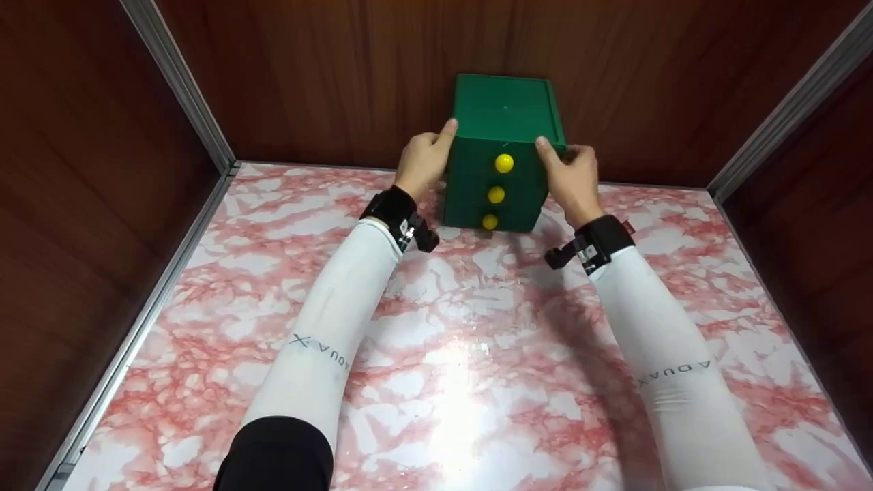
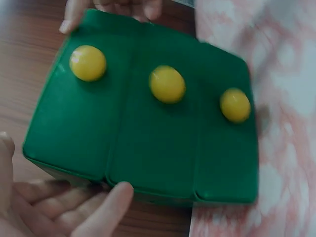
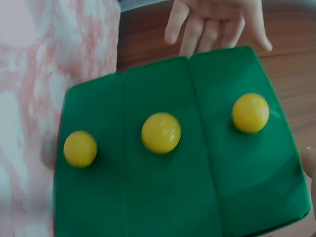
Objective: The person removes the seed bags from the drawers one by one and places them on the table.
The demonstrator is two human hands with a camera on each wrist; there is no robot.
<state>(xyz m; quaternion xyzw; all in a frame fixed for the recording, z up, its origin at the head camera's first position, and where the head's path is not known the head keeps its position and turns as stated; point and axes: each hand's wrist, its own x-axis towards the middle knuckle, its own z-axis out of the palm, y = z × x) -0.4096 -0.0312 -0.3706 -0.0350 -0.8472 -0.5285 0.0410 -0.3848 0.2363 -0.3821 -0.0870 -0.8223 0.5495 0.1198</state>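
A green three-drawer box point(image 1: 470, 184) with round yellow knobs stands upright near the back wall, its drawer fronts facing me. My left hand point(image 1: 424, 160) is at its left side, thumb by the upper front edge and fingers extended along the side; in the right wrist view these left-hand fingers point(image 3: 195, 29) look spread and loose. At the opposite side is my right hand point(image 1: 574, 177), its thumb on the top front corner. Its other fingers lie beside the box, partly hidden. The three knobs point(image 2: 168, 85) are untouched, and the drawers look closed.
Red-and-white marbled tabletop point(image 1: 436, 382) spreads beneath both arms. Dark wood panels point(image 1: 307, 88) enclose the back and both sides, with metal strips point(image 1: 184, 75) along their corners. Each wrist carries a black camera strap point(image 1: 603, 242).
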